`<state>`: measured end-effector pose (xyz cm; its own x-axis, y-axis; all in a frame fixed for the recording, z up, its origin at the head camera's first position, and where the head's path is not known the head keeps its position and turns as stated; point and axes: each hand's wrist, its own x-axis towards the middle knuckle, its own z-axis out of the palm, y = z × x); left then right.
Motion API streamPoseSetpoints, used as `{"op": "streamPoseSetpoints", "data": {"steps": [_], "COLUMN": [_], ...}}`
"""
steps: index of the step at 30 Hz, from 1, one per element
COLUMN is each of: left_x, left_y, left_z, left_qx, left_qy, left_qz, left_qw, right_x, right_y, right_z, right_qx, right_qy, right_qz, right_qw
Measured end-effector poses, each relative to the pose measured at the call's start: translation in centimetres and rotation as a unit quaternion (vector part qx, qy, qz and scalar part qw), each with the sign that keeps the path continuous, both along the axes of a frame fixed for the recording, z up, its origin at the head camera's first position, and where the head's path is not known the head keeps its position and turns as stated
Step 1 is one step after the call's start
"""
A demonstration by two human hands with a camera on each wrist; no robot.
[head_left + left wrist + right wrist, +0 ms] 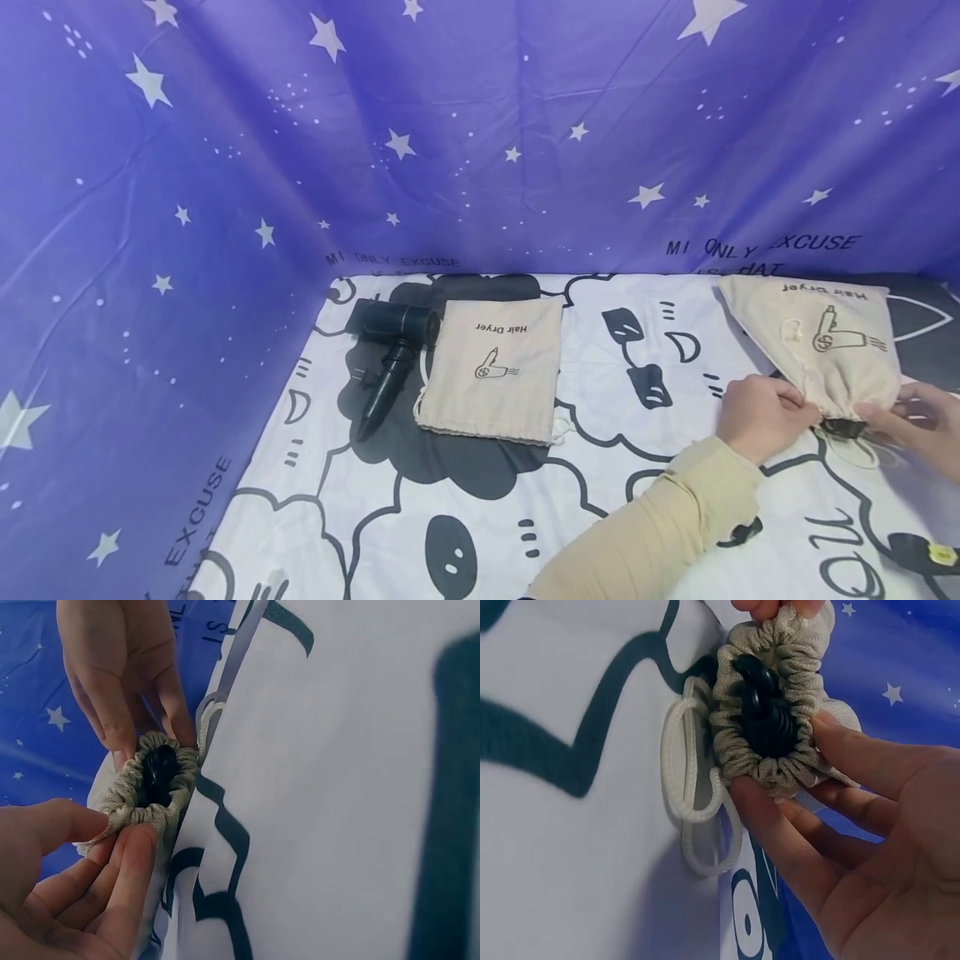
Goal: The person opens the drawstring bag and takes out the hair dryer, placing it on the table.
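Observation:
At the right of the head view, a beige drawstring bag (832, 367) printed "Hair Dryer" bulges around something mostly hidden inside. Its gathered mouth faces the person. My left hand (768, 417) pinches one side of the mouth between thumb and fingers. On the opposite side, my right hand (918, 425) grips the rim, thumb on one face and fingers on the other. Inside the ruffled opening, the right wrist view shows a black ribbed piece (771, 731) with a loop. White drawstring loops (681, 765) hang out beside the mouth.
Further left lie a black hair dryer (393, 333) and a second, flat beige bag (491, 375). A black object with a yellow tag (941, 555) sits at the lower right edge. Purple star-printed curtains (465, 167) rise behind and left of the patterned cloth (645, 442).

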<state>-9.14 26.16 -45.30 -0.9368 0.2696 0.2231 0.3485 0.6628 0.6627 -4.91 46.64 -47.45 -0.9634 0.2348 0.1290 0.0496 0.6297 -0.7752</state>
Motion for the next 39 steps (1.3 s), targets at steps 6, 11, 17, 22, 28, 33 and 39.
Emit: {"op": "streamPoseSetpoints", "data": {"steps": [6, 11, 17, 22, 28, 33, 39], "left_x": [-0.1, -0.1, -0.2, -0.2, -0.2, -0.3, -0.7], "left_y": [-0.6, -1.2, -2.2, -3.0, -3.8, -4.7, -6.0], "left_z": [-0.1, -0.2, -0.1, 0.0, 0.2, 0.3, 0.4], "left_qx": [0.026, 0.039, 0.056, 0.071, 0.08, 0.085, 0.09], "left_qy": [-0.021, -0.037, -0.054, -0.06, -0.064, -0.066, -0.058], "left_qz": [0.007, 0.01, 0.004, 0.01, 0.011, 0.006, -0.011], "left_qw": [0.9994, 0.9985, 0.997, 0.9956, 0.9947, 0.9941, 0.9942], "right_x": [-0.4, -0.3, 0.0, 0.1, -0.4, -0.4, -1.1], "right_y": [-0.5, -1.3, -2.7, -3.2, -3.6, -4.7, -5.5], "right_z": [0.6, 1.2, 2.1, 1.9, 1.6, 2.3, 2.1], "right_qx": [0.076, 0.055, 0.023, -0.026, 0.007, 0.006, 0.009], "right_qy": [-0.038, -0.07, -0.075, -0.072, -0.073, -0.083, -0.097], "right_qz": [0.015, 0.027, 0.037, 0.064, 0.076, 0.085, 0.088], "right_qw": [0.9963, 0.9957, 0.9962, 0.995, 0.9944, 0.9929, 0.9913]}}
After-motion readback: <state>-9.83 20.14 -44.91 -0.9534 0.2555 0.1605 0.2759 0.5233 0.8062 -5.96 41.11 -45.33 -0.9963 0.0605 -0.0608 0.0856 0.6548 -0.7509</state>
